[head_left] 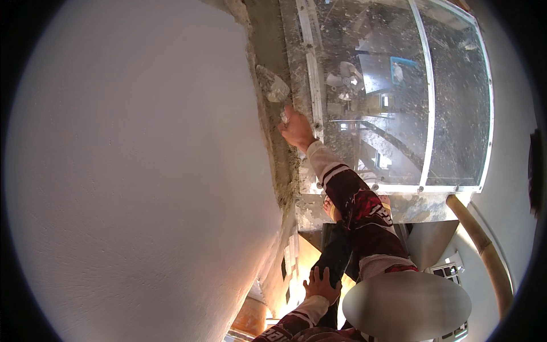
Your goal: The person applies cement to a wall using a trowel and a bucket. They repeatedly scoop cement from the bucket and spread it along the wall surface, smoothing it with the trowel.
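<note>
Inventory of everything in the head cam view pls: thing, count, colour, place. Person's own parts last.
wall: one, white, left
plaster strip: one, grey-brown, along the wall's right edge
trowel: one, grey, plaster-smeared, over the strip
window: one, white frame, speckled glass, upper right
fan: one, pale, seen in the glass
blue-edged item: one, seen in the glass, kind unclear
pole: one, tan, lower right
dark item: one, right edge, kind unclear
rounded container: one, orange-brown, bottom edge
trousers: one pair, dark, lower centre
sleeves: two, maroon and pale
right hand: one, on the trowel handle
left hand: one, on the trousers
</note>
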### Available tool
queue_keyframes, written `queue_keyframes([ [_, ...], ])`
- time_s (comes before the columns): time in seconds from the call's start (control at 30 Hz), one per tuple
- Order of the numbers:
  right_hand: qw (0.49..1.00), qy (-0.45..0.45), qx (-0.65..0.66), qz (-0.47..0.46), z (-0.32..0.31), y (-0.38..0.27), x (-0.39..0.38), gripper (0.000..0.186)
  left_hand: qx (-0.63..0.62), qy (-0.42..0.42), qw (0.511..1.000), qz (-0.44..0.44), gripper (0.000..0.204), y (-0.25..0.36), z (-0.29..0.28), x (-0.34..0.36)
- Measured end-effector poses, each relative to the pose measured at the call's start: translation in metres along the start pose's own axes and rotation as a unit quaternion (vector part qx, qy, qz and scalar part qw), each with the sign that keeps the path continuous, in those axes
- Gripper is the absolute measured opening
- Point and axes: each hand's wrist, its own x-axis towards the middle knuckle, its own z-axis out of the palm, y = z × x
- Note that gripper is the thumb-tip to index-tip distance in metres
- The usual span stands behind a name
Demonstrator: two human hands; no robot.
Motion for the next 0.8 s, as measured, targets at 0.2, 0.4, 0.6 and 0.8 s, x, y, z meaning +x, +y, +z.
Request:
queue_keyframes([
  [0.2, 0.999, 0.042, 0.012, 0.0, -0.01, -0.006, 0.006, 0.041, -0.005, -0.001, 1.0, 0.001, 0.075, 0.0, -0.002, 0.001],
  [0.4, 0.999, 0.011, 0.028, 0.033, -0.01, -0.01, 0.022, 0.043, -0.02, 0.0, 1.0, 0.001, 0.075, 0.006, -0.001, -0.003],
  [0.6, 0.996, -0.031, 0.044, 0.068, 0.013, -0.011, -0.035, 0.046, -0.016, 0.01, 1.0, 0.009, 0.075, 0.006, 0.008, -0.002],
  [0.8, 0.997, 0.041, 0.068, 0.016, 0.024, 0.005, -0.067, 0.048, -0.033, 0.006, 0.999, 0.016, 0.075, 0.008, 0.01, -0.005],
])
